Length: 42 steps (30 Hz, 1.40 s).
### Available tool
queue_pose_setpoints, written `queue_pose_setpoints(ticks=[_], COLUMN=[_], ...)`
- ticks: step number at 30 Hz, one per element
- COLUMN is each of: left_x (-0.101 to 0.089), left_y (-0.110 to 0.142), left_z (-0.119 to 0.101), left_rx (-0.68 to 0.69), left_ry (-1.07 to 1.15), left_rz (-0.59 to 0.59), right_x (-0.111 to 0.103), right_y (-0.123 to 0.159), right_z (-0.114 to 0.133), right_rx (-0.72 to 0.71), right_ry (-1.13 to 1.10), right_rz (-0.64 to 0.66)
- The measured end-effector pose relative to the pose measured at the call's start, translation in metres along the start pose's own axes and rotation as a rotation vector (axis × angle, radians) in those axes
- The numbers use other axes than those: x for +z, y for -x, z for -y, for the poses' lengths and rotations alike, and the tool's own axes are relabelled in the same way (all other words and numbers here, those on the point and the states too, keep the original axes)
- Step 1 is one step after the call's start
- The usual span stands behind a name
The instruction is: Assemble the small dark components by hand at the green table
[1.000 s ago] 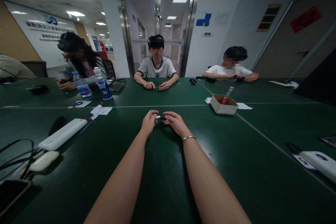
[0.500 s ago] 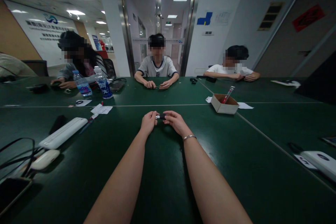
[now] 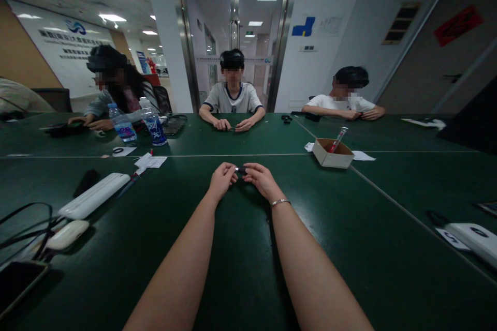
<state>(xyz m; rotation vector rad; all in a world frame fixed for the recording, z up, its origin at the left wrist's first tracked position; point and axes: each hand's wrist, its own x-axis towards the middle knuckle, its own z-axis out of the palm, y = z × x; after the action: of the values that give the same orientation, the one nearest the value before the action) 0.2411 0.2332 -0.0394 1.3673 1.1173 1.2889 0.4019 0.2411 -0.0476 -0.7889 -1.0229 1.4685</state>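
Observation:
My left hand (image 3: 223,180) and my right hand (image 3: 261,177) meet over the green table, fingertips pinched on one small black-and-silver object (image 3: 241,170). It lies level between them, and its exact kind is too small to make out. The silver end sits at my left fingertips, the black end at my right ones. My fingers cover both ends. A metal bracelet (image 3: 280,202) circles my right wrist.
Ahead to the right stands an open cardboard box (image 3: 332,160) holding a red-tipped tube. Two bottles (image 3: 154,126) stand to the left, past paper slips (image 3: 153,162). A white power bank (image 3: 95,196), cables and a phone (image 3: 21,284) lie at left. Three people sit across the table (image 3: 248,248).
My left hand has shifted slightly right, closer to my right hand, and less of the silver part shows between them. My right hand has barely moved.

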Motion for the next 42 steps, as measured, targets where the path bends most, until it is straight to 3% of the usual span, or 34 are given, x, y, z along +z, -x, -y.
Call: queue_pose_setpoints(ticks=[19, 31, 42], left_x=[-0.006, -0.004, 0.003], left_y=[-0.003, 0.002, 0.004], left_z=[0.013, 0.003, -0.005], left_rx=[0.033, -0.006, -0.046], left_ry=[-0.178, -0.341, -0.459], left_rz=[-0.055, -0.142, -0.258], right_x=[-0.001, -0.001, -0.003], right_y=[0.000, 0.001, -0.003], right_z=[-0.001, -0.002, -0.010], right_rx=[-0.008, -0.006, -0.124], right_ry=[0.013, 0.000, 0.207], right_rz=[0.024, 0.079, 0.072])
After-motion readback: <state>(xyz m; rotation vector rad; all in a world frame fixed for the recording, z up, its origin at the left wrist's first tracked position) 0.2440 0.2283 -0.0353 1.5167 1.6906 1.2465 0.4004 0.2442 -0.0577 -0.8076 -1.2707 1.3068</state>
